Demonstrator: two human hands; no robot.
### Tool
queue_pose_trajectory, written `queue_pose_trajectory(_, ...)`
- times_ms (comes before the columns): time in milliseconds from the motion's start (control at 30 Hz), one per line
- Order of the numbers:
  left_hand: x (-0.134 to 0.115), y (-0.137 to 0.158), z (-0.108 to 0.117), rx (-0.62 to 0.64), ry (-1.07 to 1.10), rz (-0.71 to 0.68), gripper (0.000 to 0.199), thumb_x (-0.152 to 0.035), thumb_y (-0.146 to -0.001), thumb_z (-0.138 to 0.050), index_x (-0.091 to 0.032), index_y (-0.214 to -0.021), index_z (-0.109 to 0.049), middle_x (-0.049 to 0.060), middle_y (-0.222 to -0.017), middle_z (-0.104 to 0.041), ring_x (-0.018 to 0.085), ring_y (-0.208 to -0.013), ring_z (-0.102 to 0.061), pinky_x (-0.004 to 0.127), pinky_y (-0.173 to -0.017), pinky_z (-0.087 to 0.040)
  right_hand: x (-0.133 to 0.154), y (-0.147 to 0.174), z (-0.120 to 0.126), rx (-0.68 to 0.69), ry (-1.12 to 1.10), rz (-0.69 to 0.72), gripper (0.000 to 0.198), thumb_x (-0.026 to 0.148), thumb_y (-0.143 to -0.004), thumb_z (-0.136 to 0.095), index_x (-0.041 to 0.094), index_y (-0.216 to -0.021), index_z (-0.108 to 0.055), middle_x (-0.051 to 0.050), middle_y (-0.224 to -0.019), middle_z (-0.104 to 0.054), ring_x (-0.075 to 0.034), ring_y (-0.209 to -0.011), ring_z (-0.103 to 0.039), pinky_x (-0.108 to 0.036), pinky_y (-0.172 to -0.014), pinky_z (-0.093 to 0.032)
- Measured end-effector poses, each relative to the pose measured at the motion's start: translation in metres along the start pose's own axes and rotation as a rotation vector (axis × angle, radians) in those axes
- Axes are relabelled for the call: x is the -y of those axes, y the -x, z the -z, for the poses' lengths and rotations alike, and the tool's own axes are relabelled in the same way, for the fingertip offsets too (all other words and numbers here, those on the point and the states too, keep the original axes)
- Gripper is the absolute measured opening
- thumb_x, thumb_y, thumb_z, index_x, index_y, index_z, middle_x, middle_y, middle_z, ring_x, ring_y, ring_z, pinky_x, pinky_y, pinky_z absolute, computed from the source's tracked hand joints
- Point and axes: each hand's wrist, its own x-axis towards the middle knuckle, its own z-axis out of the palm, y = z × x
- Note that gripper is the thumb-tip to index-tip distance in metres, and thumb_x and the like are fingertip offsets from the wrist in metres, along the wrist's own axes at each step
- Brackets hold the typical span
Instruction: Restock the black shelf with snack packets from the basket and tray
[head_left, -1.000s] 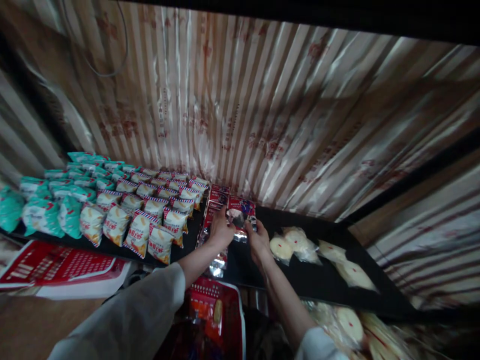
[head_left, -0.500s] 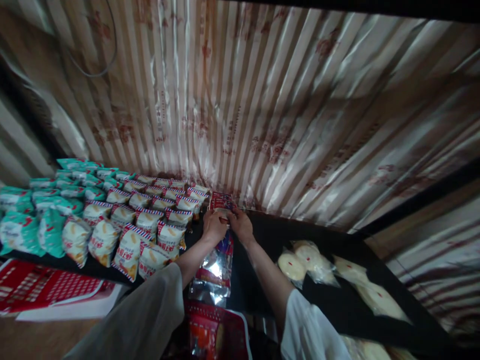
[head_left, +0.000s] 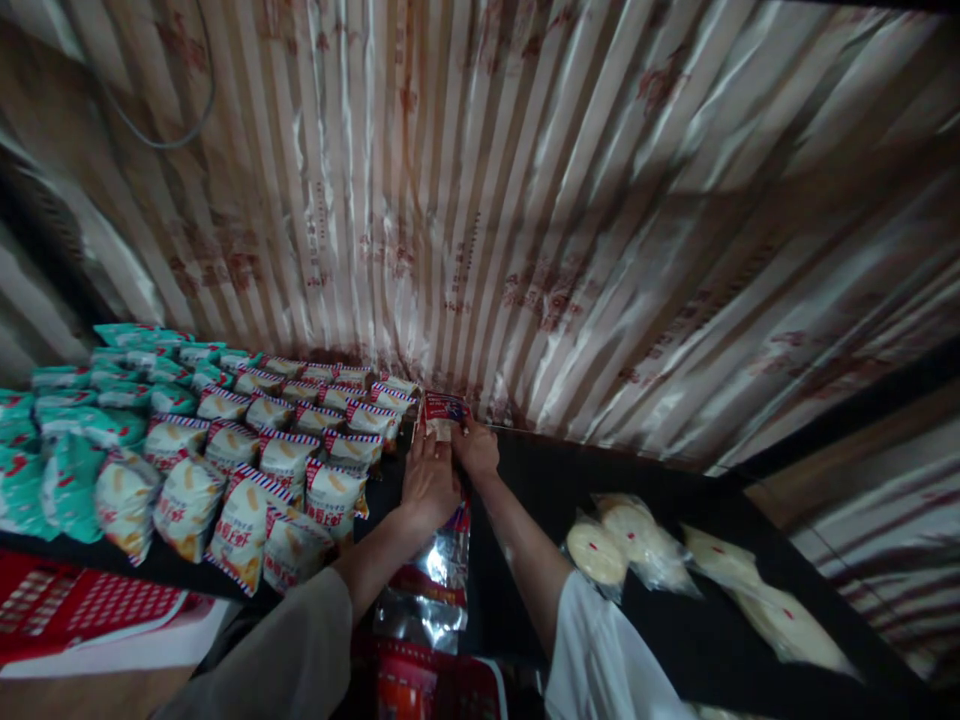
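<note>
Far left: puffed teal plastic bags (head_left: 71, 485) stand packed in rows on a black flat shelf (head_left: 555, 480). The front ones appear liable to topple off if nudged.

Next: puffed white plastic bags with red-and-blue striped tops (head_left: 244, 520). The left forearm passes close beside the nearest; a sideways elbow movement could knock it over.

Centre: a red-and-blue glossy flat packet (head_left: 444, 404) lies at the back of the shelf, by the wall. The left hand (head_left: 431, 482) is laid over it, fingers extended. The right hand (head_left: 477, 450) has bent fingers at its right edge; whether they pinch it cannot be told. Uneven pressure could skew or crease it.

Nearer the front: silver-and-red foil packets (head_left: 435, 570) overlap. Slick film could let them slide towards the red plastic basket (head_left: 484, 685) below.

Right: pale round discs in clear plastic (head_left: 596, 550) lie well apart from the right hand; little risk judged.
</note>
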Motion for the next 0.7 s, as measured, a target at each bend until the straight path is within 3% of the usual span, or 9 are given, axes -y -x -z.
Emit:
queue_pose_trajectory(233,-0.002,0.016,-0.002,0.128,-0.018,-0.015,0.057,-0.024,-0.08,-0.046,-0.007,-0.135,-0.04,0.018,-0.148,-0.029,0.031,-0.14,-0.016,0.047,-0.112,-0.021,0.005,-0.015,-0.008,0.012,0.067,0.004,0.032,0.026,-0.087,-0.042,0.013,-0.103,-0.067,-0.015,-0.103,-0.068,-0.024,-0.1,-0.061,-0.033,-0.088,-0.041)
queue_pose_trajectory(700,0.006,0.014,-0.006,0.09,-0.049,-0.012,0.047,-0.024,-0.081,-0.045,-0.006,-0.123,-0.052,0.019,-0.142,-0.038,0.031,-0.138,-0.022,0.044,-0.111,-0.024,0.01,-0.018,-0.014,0.014,-0.006,-0.006,0.036,0.027,-0.085,-0.044,0.017,-0.115,-0.061,-0.014,-0.118,-0.06,-0.027,-0.112,-0.052,-0.037,-0.091,-0.039)
